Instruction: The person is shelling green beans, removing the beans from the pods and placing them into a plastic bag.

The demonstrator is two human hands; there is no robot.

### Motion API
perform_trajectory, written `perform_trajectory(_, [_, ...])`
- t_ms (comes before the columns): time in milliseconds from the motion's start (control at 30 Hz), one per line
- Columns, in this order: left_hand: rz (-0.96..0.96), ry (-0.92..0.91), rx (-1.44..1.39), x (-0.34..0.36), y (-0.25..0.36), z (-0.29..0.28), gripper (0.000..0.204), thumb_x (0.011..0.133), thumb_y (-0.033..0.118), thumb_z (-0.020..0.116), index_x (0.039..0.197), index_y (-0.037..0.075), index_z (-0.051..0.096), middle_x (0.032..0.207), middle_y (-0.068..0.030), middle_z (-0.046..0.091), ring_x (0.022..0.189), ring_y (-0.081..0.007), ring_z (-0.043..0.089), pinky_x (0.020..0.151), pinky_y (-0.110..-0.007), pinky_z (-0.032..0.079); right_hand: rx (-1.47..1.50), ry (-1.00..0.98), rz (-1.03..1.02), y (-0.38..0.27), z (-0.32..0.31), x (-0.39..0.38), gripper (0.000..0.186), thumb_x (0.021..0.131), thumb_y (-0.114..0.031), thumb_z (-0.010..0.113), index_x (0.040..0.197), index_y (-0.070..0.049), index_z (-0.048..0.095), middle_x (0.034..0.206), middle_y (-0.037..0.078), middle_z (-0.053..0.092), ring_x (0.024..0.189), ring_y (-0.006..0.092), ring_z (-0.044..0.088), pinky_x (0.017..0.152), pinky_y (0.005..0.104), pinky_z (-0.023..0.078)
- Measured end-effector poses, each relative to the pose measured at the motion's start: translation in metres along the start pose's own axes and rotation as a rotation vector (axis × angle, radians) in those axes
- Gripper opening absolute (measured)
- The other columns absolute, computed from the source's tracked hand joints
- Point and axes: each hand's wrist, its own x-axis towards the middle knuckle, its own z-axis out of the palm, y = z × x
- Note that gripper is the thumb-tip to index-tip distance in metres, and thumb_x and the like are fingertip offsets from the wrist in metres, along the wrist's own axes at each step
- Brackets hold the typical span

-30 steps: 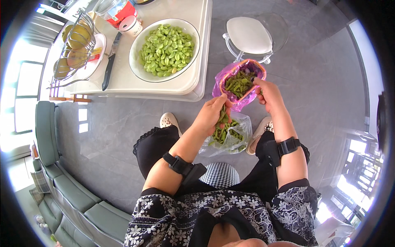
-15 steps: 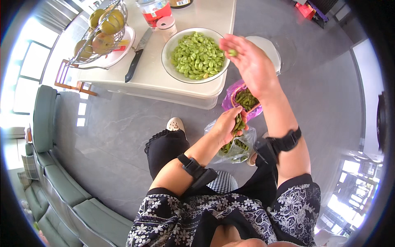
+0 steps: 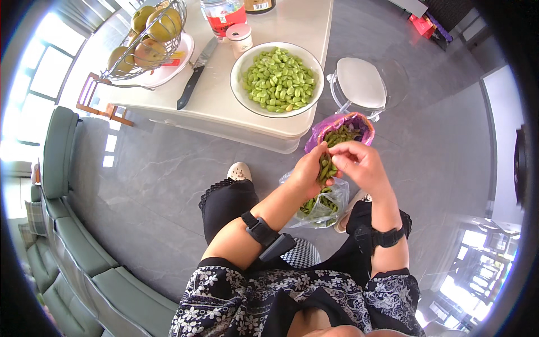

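Note:
My left hand (image 3: pixel 307 172) is closed around a bunch of green bean pods (image 3: pixel 326 170). Against the top of that bunch, my right hand (image 3: pixel 362 167) pinches with thumb and forefinger at a pod, mostly hidden by the fingers. Just beyond both hands is a purple bag (image 3: pixel 315 135) lining a bin, with dark green pods or husks (image 3: pixel 342 135) inside. Below the left hand, a clear plastic bag (image 3: pixel 338 201) holds more pods. On the table stands a white bowl (image 3: pixel 239 68) heaped with shelled green beans (image 3: pixel 279 81).
Left of the bowl, a black-handled knife (image 3: pixel 191 88) lies on the white table (image 3: pixel 216 106). Behind stand a small lidded cup (image 3: pixel 240 39), a jar (image 3: pixel 224 17) and a wire fruit basket (image 3: pixel 147 39). A white-seated chair (image 3: pixel 361 82) is right; a green sofa (image 3: pixel 132 297) is lower left.
My right hand has moved from beside the bowl, where a shelled bean showed at its fingers, down to the pods in my left hand. The left hand keeps its hold.

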Motion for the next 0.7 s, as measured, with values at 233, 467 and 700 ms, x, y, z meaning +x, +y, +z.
perform_trajectory(233, [-0.027,-0.008,0.107,0.006,-0.006,0.010,0.032,0.092,0.032,0.032,0.084,0.008,0.050,0.071,-0.0027,0.053,0.056,-0.0126,0.050,0.041,-0.023,0.036,-0.280,0.069,-0.160,0.018,-0.005,-0.007,0.012,0.070,-0.004,0.064,0.081,0.000,0.060,0.064,-0.001,0.049,0.056,0.0049,0.044,0.051,0.0210,0.037])
perform_trajectory(467, [-0.018,-0.121,0.282,0.007,-0.007,0.015,0.024,0.089,0.030,0.045,0.088,0.006,0.051,0.072,-0.0026,0.051,0.058,-0.0144,0.054,0.037,-0.022,0.034,0.429,0.176,0.189,0.027,-0.040,-0.004,0.007,0.080,-0.011,0.057,0.077,-0.005,0.055,0.065,0.000,0.054,0.057,0.0053,0.047,0.051,0.0183,0.037])
perform_trajectory(700, [0.058,-0.106,0.264,0.001,-0.007,0.016,0.017,0.087,0.023,0.052,0.081,0.007,0.055,0.067,-0.0011,0.053,0.053,-0.0120,0.056,0.036,-0.021,0.035,0.486,0.075,0.192,0.026,-0.035,-0.006,0.011,0.078,-0.007,0.052,0.088,-0.003,0.054,0.066,0.001,0.054,0.052,0.0053,0.047,0.045,0.0169,0.035])
